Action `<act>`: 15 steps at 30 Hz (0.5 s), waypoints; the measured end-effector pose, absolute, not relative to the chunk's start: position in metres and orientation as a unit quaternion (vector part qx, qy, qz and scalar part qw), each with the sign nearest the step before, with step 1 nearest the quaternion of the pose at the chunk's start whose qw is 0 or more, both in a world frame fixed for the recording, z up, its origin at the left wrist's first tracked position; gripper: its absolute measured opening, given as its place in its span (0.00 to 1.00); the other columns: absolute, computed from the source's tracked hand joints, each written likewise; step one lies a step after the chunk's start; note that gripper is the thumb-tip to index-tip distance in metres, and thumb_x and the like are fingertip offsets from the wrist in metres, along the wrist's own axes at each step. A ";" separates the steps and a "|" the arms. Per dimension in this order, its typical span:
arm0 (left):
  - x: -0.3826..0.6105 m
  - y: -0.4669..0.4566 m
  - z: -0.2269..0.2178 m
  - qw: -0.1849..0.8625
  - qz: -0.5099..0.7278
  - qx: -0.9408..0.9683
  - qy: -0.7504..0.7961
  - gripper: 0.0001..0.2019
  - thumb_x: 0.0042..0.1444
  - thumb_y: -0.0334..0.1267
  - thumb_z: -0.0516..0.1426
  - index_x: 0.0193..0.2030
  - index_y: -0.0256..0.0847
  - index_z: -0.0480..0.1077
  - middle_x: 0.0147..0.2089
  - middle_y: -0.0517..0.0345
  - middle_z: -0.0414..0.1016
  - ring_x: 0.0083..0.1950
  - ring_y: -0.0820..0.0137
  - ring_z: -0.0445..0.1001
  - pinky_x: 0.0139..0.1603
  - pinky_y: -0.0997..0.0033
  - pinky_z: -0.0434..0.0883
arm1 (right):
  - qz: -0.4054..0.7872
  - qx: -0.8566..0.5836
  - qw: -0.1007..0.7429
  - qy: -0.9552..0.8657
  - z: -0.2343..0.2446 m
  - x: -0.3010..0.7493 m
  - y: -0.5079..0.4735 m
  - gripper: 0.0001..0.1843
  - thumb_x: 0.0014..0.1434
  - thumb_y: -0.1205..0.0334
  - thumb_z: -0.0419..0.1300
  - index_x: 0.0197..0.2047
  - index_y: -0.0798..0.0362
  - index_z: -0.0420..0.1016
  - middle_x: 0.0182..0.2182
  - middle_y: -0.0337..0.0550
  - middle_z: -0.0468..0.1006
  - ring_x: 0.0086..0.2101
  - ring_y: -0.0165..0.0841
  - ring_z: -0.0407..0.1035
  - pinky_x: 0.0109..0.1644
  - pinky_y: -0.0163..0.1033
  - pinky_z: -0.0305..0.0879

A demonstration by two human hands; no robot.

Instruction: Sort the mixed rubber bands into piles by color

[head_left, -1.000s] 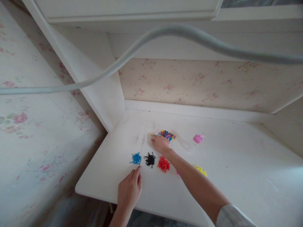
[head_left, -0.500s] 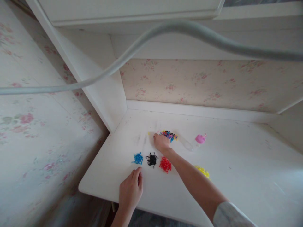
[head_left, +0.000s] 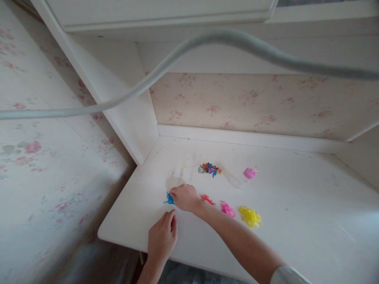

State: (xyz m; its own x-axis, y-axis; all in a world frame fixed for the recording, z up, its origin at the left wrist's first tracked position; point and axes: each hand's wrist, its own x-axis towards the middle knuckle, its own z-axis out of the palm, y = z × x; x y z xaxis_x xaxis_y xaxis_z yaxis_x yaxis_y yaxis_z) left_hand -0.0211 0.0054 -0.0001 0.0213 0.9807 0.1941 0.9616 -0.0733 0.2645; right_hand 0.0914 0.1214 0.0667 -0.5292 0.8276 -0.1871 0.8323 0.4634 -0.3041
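Note:
Small piles of tiny coloured bands lie on a white desk (head_left: 296, 221). My right hand (head_left: 185, 196) reaches across to the blue pile (head_left: 169, 198), fingers curled down at it; what they pinch is hidden. It covers the black pile and part of the red pile (head_left: 208, 199). A pink pile (head_left: 227, 209) and a yellow pile (head_left: 250, 216) lie to the right. Farther back sits a mixed-colour heap (head_left: 209, 169). My left hand (head_left: 161, 238) rests flat on the desk near its front edge, fingers together, holding nothing.
A clear plastic bag (head_left: 232, 179) with a pink cap piece (head_left: 249, 172) lies behind the piles. A grey cable (head_left: 207, 43) hangs across the view. A white shelf side panel (head_left: 127, 118) stands at the left; floral wallpaper backs the desk.
My right hand has drawn back from the mixed heap towards me and to the left, onto the blue pile. The pink and yellow piles are now uncovered. My left hand has stayed put.

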 end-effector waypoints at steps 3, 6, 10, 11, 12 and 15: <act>-0.021 0.005 -0.001 0.023 0.164 0.717 0.677 0.13 0.63 0.36 0.46 0.46 0.44 0.70 0.38 0.57 0.78 0.35 0.72 0.77 0.33 0.77 0.67 | -0.185 0.492 -0.012 0.851 0.073 0.100 0.118 0.18 0.64 0.59 0.45 0.38 0.50 0.77 0.35 0.47 0.80 0.36 0.36 0.73 0.39 0.37 0.63; -0.022 0.006 -0.003 0.013 0.178 0.721 0.669 0.12 0.63 0.36 0.47 0.46 0.43 0.70 0.37 0.58 0.78 0.34 0.72 0.77 0.31 0.77 0.67 | -0.192 0.504 -0.050 0.840 0.081 0.117 0.106 0.21 0.66 0.58 0.42 0.38 0.48 0.76 0.34 0.41 0.80 0.34 0.31 0.73 0.37 0.32 0.61; -0.025 0.006 -0.008 0.024 0.229 0.716 0.659 0.11 0.62 0.38 0.48 0.44 0.45 0.70 0.37 0.59 0.78 0.32 0.73 0.77 0.31 0.78 0.70 | -0.299 0.523 -0.225 0.765 0.077 0.155 0.069 0.20 0.67 0.55 0.44 0.36 0.48 0.76 0.25 0.34 0.77 0.26 0.26 0.69 0.30 0.28 0.57; -0.026 0.007 -0.009 0.036 0.240 0.711 0.660 0.11 0.62 0.39 0.48 0.44 0.45 0.70 0.38 0.59 0.79 0.32 0.74 0.77 0.32 0.78 0.71 | -0.317 0.538 -0.261 0.736 0.072 0.168 0.056 0.20 0.66 0.54 0.45 0.35 0.49 0.77 0.24 0.34 0.76 0.25 0.26 0.68 0.29 0.27 0.57; -0.028 0.009 -0.008 0.048 0.252 0.706 0.660 0.11 0.62 0.39 0.48 0.44 0.46 0.70 0.39 0.60 0.79 0.33 0.74 0.77 0.32 0.78 0.71 | -0.329 0.557 -0.285 0.707 0.064 0.182 0.044 0.20 0.65 0.52 0.46 0.35 0.50 0.77 0.23 0.34 0.75 0.24 0.26 0.67 0.27 0.27 0.56; -0.026 0.017 -0.002 0.081 0.281 0.698 0.654 0.12 0.62 0.41 0.48 0.44 0.46 0.71 0.40 0.59 0.79 0.35 0.72 0.78 0.34 0.78 0.73 | -0.321 0.646 -0.329 0.609 0.037 0.227 0.007 0.24 0.62 0.45 0.48 0.38 0.52 0.78 0.19 0.35 0.74 0.20 0.27 0.65 0.23 0.28 0.57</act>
